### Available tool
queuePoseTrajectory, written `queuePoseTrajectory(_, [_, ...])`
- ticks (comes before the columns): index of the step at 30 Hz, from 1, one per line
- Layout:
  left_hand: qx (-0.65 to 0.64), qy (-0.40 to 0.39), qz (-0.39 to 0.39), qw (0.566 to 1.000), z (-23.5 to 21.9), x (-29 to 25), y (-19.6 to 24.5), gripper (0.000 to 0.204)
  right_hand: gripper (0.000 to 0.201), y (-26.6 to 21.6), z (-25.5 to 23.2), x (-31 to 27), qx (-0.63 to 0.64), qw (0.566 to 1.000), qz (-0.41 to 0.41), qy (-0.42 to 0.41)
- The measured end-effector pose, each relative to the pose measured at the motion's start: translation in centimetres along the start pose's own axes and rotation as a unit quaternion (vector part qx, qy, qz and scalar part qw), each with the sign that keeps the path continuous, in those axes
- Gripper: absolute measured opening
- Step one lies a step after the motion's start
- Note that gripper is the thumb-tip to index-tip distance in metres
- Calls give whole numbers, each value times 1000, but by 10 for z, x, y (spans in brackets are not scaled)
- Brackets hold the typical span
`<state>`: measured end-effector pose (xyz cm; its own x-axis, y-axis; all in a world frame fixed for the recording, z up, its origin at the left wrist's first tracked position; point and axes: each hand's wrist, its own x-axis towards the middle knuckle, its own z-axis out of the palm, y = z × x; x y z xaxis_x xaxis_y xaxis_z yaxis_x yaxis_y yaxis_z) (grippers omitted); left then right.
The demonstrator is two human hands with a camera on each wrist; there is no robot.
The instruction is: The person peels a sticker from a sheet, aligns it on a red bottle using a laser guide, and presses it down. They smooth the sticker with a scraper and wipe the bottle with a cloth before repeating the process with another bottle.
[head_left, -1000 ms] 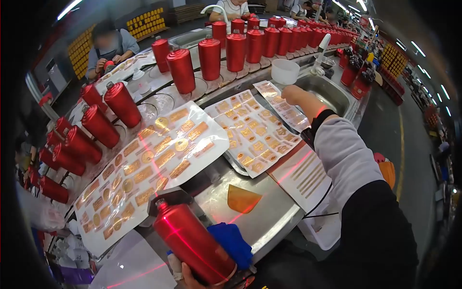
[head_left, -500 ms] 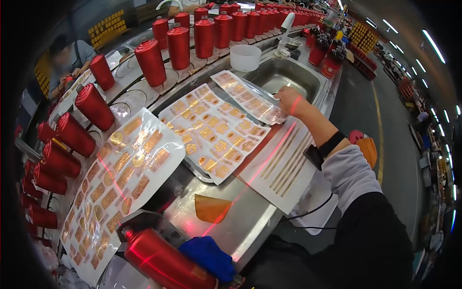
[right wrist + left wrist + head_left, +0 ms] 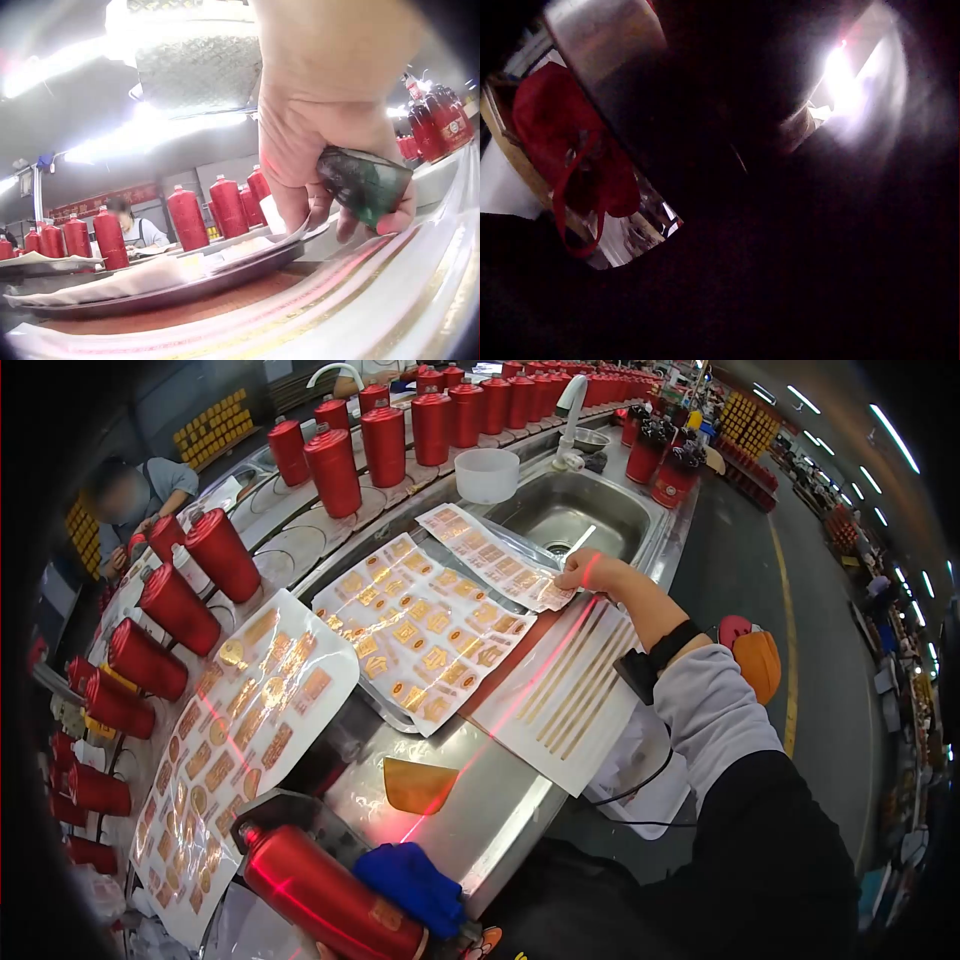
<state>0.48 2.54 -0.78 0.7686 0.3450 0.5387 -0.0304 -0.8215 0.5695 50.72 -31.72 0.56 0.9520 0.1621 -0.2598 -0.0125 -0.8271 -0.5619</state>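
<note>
My left hand [image 3: 324, 952], mostly hidden at the bottom of the head view, holds a glossy red bottle [image 3: 330, 895] tilted over the bench. The left wrist view is largely dark. At the near end of a narrow sticker sheet [image 3: 490, 555], my right hand [image 3: 610, 578] has its fingertips right at the edge, and a white strip [image 3: 580, 540] sticks up beside them. In the right wrist view that hand also grips a dark green translucent piece [image 3: 365, 184] between its curled fingers. A larger gold sticker sheet [image 3: 410, 625] lies alongside on a metal tray.
Another gold sticker sheet [image 3: 240, 730] spreads at the left. A striped sheet [image 3: 565, 690], an orange flat piece [image 3: 418, 785] and a blue cloth [image 3: 410, 885] are nearby. Red bottles [image 3: 385, 448] line the conveyor. A sink [image 3: 600, 510] and white tub [image 3: 487, 476] stand behind.
My right hand has moved from the middle of the narrow sheet to its near end, where a white strip now stands up. The view has shifted right; the left hand keeps the red bottle.
</note>
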Motion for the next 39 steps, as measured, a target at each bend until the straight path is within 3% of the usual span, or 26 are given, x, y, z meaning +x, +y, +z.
queuePoseTrajectory(5, [-21, -2, 1, 1000, 0, 1, 0, 89, 34, -5, -2, -15, 32, 999, 18, 20])
queuePoseTrajectory(8, [-33, 9, 2, 999, 3, 4, 3, 88, 34, -14, 2, -27, 129, 987, 73, 64])
queuePoseTrajectory(11, [-42, 17, -1, 999, 4, 6, 7, 87, 35, -8, -1, -24, 26, 997, 53, 42])
queuePoseTrajectory(14, [-41, 14, 7, 999, 3, 6, 7, 86, 36, 26, 6, 5, -27, 986, -103, 126])
queuePoseTrajectory(17, [-30, 9, 16, 999, 1, 7, 8, 85, 36, 25, 0, 1, -81, 970, -186, 136])
queuePoseTrajectory(20, [-35, 16, 25, 999, 3, 7, 8, 83, 30, 17, 4, 0, -37, 964, -167, 204])
queuePoseTrajectory(23, [-40, 16, 26, 999, 4, 5, 4, 83, 24, 13, 2, -11, -20, 982, -112, 153])
queuePoseTrajectory(26, [-21, 13, 28, 999, 2, 5, 6, 84, 19, 24, 6, 0, -175, 925, -262, 214])
queuePoseTrajectory(29, [-15, 19, 36, 999, 2, 5, 5, 84, 12, 22, 10, -2, -167, 898, -323, 249])
queuePoseTrajectory(32, [-11, 23, 34, 999, 2, 5, 6, 84, 11, 11, 8, -15, -169, 874, -377, 257])
queuePoseTrajectory(35, [-4, 22, 34, 999, 3, 4, 6, 84, 12, 0, 2, -22, -121, 887, -381, 231])
queuePoseTrajectory(39, [-8, 21, 30, 999, 3, 3, 5, 85, 13, -21, -8, -42, -146, 869, -406, 245])
